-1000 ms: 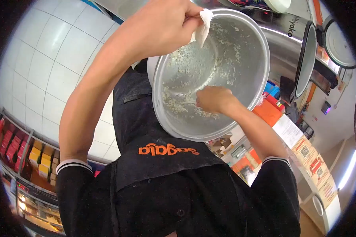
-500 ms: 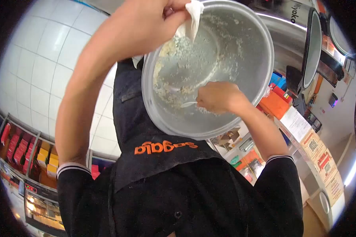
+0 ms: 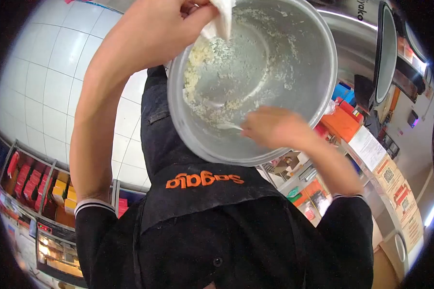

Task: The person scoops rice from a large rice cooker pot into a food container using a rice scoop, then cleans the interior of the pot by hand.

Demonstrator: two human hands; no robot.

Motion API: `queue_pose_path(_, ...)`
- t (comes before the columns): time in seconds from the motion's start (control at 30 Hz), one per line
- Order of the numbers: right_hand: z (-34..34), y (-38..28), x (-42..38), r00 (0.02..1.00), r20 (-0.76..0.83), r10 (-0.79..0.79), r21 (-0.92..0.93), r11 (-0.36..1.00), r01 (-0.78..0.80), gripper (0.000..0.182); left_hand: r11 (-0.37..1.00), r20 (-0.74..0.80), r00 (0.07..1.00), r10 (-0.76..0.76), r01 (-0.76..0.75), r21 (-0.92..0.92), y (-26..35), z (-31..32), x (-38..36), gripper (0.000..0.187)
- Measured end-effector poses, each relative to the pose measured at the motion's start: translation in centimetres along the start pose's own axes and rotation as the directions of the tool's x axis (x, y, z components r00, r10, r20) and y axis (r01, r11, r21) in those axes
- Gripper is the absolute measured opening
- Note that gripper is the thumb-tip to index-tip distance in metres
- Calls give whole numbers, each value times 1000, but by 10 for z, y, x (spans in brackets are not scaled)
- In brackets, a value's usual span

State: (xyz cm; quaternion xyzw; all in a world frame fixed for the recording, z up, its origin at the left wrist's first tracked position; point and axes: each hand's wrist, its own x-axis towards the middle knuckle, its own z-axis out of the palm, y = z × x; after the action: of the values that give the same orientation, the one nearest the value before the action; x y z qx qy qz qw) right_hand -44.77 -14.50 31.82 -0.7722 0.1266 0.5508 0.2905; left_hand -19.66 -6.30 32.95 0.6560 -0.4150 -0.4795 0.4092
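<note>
Here, left hand (image 3: 171, 26) at pot rim (image 3: 210, 155), right hand (image 3: 272, 127) inside.

Tilted silvery pot (image 3: 311, 91) with pale grains (image 3: 191, 79) across its inside, white cloth (image 3: 222, 20) at rim, pale utensil (image 3: 229, 126) within

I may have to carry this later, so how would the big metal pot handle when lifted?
The pot should feel stiff, as its metal wall looks rigid and undented. It is probably light for its size, with only scattered rice visible inside. Its smooth, rounded side might slip or roll if set down sideways.
</note>
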Motion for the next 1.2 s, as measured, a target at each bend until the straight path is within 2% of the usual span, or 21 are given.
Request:
queue_pose_path(0.03, -8, 3, 6, 1000, -8, 6, -1, 1000, -6, 29, 992, -23, 1000, 8, -11, -122, -9, 3, 4, 15)
queue_pose_path(0.07, -21, 8, 21, 993, 118, -19, 4, 1000, 18, 29, 993, -27, 999, 22, -25, -112, -13, 2, 6, 15)
queue_pose_path(0.1, -27, 9, 30, 971, 233, -49, 24, 999, 44, 29, 998, -64, 996, 57, -56, 21, -13, 1, 7, 15)
queue_pose_path(0.13, -23, 4, 20, 973, 225, -48, 52, 998, 37, 29, 988, -75, 993, 86, -75, 137, -14, 5, 4, 15)
queue_pose_path(0.23, -30, -10, 1, 976, 215, 37, -48, 998, -27, 30, 983, -19, 984, 176, -175, 55, -37, 8, 7, 18)
queue_pose_path(0.33, -26, -22, 7, 996, 49, 69, -37, 997, -68, 29, 975, 6, 979, 205, -204, 87, -40, 3, 4, 19)
queue_pose_path(0.37, -32, -21, 10, 997, 39, 74, -23, 997, -73, 29, 973, 21, 977, 213, -214, 92, -38, 4, 6, 19)
queue_pose_path(0.43, -45, -16, 12, 977, 213, -1, -10, 1000, 3, 28, 985, -24, 988, 153, -150, 83, -33, 7, 4, 18)
queue_pose_path(0.47, -46, -10, 7, 979, 205, 0, -24, 1000, 5, 28, 984, -38, 987, 159, -155, 89, -33, 7, 6, 18)
queue_pose_path(0.53, -43, 2, -5, 999, 6, -33, 55, 998, 33, 28, 971, -5, 976, 218, -216, 105, -37, 5, 2, 18)
queue_pose_path(0.63, -9, -18, 26, 1000, -19, 12, 103, 995, -10, 30, 980, 36, 988, 150, -153, 127, -38, 1, 1, 19)
queue_pose_path(0.73, -16, -11, 56, 995, 71, -66, 93, 994, 60, 33, 987, -32, 986, 162, -161, 26, -42, 8, 3, 20)
queue_pose_path(0.77, -12, -15, 45, 995, 73, -62, 120, 991, 53, 33, 987, -4, 987, 158, -158, 21, -41, 10, 0, 20)
queue_pose_path(0.83, -28, -20, 27, 982, 186, -5, 97, 995, -13, 33, 990, 5, 992, 126, -126, 69, -42, 2, 4, 20)
queue_pose_path(0.87, -27, -25, 26, 983, 184, -7, 86, 996, -9, 33, 989, -6, 992, 127, -126, 73, -44, 2, 3, 20)
queue_pose_path(0.93, -21, -32, 25, 996, 85, 7, 223, 975, -26, 32, 979, -109, 973, 202, -197, 56, -48, 7, 4, 18)
queue_pose_path(0.97, -8, -32, 39, 997, 78, 13, 241, 970, -32, 32, 977, -89, 974, 209, -205, 56, -46, 9, 4, 18)
queue_pose_path(1.03, 17, -26, 82, 997, -77, 25, 318, 948, 1, 31, 983, -113, 978, 175, -169, 67, -44, 8, 3, 18)
queue_pose_path(1.07, 1, -18, 77, 996, -92, 18, 311, 950, 12, 31, 981, -120, 976, 184, -175, 82, -44, 7, 7, 18)
queue_pose_path(1.13, -23, -14, 47, 998, 41, -48, 359, 933, 30, 30, 991, -136, 982, 132, -132, 5, -47, 10, -1, 18)
queue_pose_path(1.2, -28, -25, 29, 998, 31, -58, 369, 928, 42, 30, 991, -99, 987, 123, -127, -33, -45, 5, -1, 17)
